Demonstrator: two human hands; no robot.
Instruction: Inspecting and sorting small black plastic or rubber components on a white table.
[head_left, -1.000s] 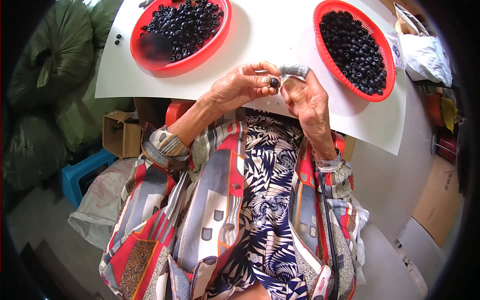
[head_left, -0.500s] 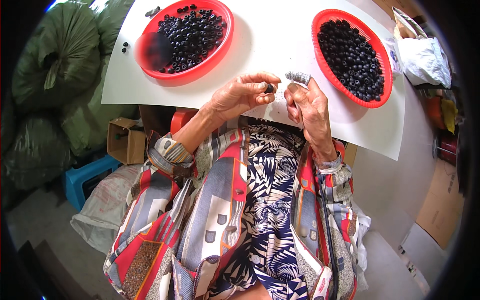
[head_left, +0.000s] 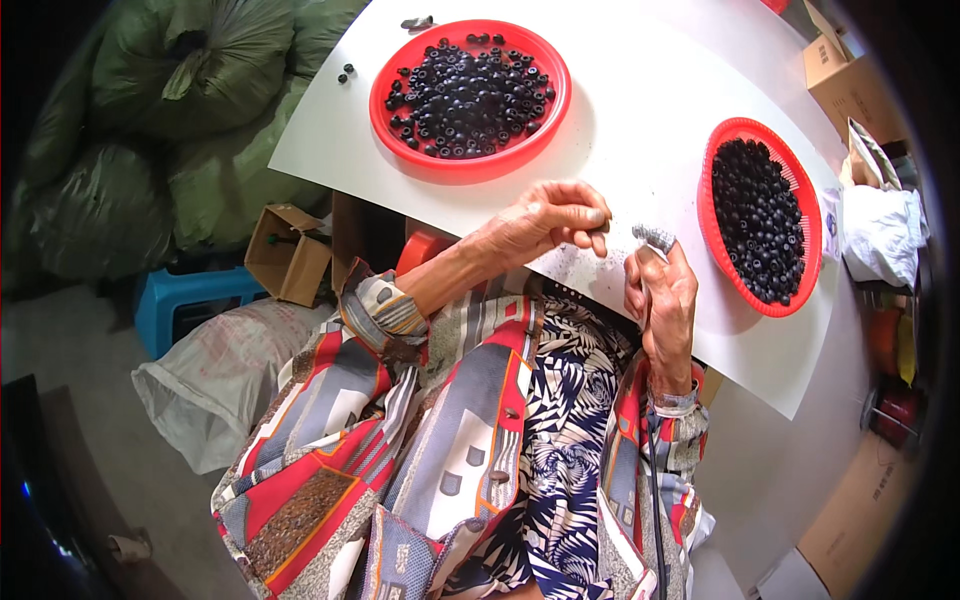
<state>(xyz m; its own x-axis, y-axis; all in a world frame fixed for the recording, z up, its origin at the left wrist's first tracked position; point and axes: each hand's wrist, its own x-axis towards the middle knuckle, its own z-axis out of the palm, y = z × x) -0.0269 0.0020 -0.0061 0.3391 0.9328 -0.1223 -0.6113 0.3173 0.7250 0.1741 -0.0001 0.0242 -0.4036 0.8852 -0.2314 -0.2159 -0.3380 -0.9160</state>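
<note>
My left hand (head_left: 562, 218) is over the near part of the white table, its thumb and fingers pinched together. Only a dark sliver of the small black round piece (head_left: 604, 227) shows between the fingertips. Just to the right, my right hand (head_left: 664, 300) is curled closed, with grey wrapping (head_left: 654, 237) round a raised finger. What it grips is hidden by the fingers. Beyond my left hand, a red plastic tray (head_left: 560, 90) holds many loose black round pieces, several with holes. On the right, a red basket (head_left: 716, 235) is heaped with similar black pieces.
Fine dark crumbs lie on the white table (head_left: 640, 110) near my hands. Two loose black pieces (head_left: 345, 73) lie left of the tray. Green sacks (head_left: 190, 80), a cardboard box (head_left: 288, 255) and a blue stool (head_left: 190, 300) stand at left; a white bag (head_left: 882, 235) sits at right.
The view has shifted, so the table and both red containers appear farther right and lower. My left fingers have turned and now cover most of the black piece. My right hand stays closed.
</note>
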